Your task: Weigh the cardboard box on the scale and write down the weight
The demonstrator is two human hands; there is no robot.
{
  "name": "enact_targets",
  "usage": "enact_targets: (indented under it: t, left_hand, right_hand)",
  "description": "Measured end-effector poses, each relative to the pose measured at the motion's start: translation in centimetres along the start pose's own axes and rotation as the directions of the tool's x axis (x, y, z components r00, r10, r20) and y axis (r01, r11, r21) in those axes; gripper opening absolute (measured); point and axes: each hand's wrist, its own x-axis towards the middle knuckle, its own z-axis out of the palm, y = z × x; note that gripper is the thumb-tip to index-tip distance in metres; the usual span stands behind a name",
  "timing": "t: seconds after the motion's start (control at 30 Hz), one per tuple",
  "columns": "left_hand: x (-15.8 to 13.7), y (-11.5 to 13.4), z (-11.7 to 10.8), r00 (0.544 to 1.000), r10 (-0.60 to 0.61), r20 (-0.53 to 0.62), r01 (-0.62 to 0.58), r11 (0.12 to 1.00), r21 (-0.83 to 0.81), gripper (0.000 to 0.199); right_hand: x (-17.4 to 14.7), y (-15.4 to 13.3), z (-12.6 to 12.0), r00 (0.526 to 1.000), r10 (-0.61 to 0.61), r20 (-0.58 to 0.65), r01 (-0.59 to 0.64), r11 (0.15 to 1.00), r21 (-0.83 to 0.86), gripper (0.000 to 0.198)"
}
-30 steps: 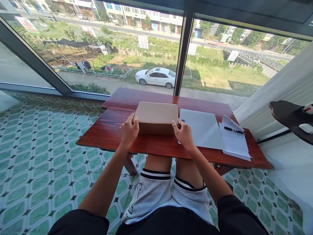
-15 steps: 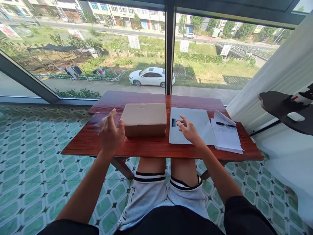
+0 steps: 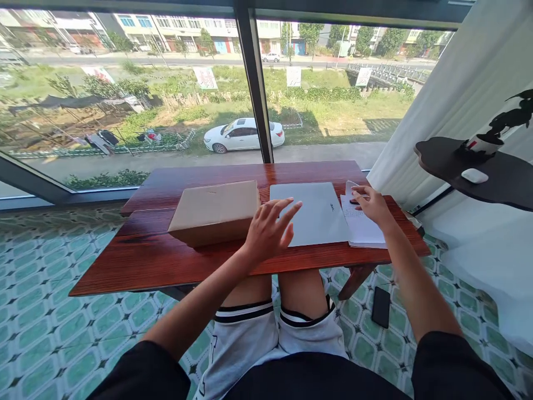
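Your left hand hangs with fingers spread, grip released, nothing in it; it sits over the near left corner of the closed grey laptop, just beside the right end of the cardboard box. Whether the fingertips touch the laptop lid cannot be told. Your right hand lies palm down on the stack of papers, fingers loosely curled, grip not clenched on anything visible; a dark pen, mostly hidden under the fingers, shows only as a sliver. The laptop lies flat at the middle of the red wooden desk, between box and papers, its right edge touching or just under the paper stack. The box rests flat to the left of the laptop, closed. A black phone lies on the green tiled floor under the desk's right end. To the right, a dark shelf carries a white mouse. A white curtain hangs beside it. Beyond the window glass, a white car stands on the road.
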Motion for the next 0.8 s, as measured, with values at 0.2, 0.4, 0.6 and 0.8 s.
enact_targets:
  t: [0.2, 0.4, 0.6, 0.8]
  left_hand:
    - [2.4, 5.9, 4.0, 0.952, 0.306, 0.022, -0.304, 0.95, -0.068, 0.056]
    - [3.1, 11.2, 7.3, 0.819, 0.549, 0.167, -0.524, 0.834, -0.17, 0.056]
    - [3.7, 14.2, 11.3, 0.782, 0.604, 0.151, -0.585, 0.796, -0.154, 0.055]
    - [3.9, 15.3, 13.7, 0.729, 0.658, 0.187, -0.634, 0.753, -0.177, 0.056]
  right_hand:
    - [0.5, 3.3, -2.7, 0.999, -0.053, -0.002, 0.049, 0.94, -0.337, 0.032]
    - [0.4, 5.4, -3.9, 0.99, -0.144, -0.005, 0.11, 0.778, -0.619, 0.037]
    - [0.4, 6.7, -4.6, 0.991, -0.109, 0.081, 0.13, 0.579, -0.805, 0.042]
    - [0.8, 7.3, -4.4, 0.97, -0.197, 0.146, 0.211, 0.366, -0.906, 0.04]
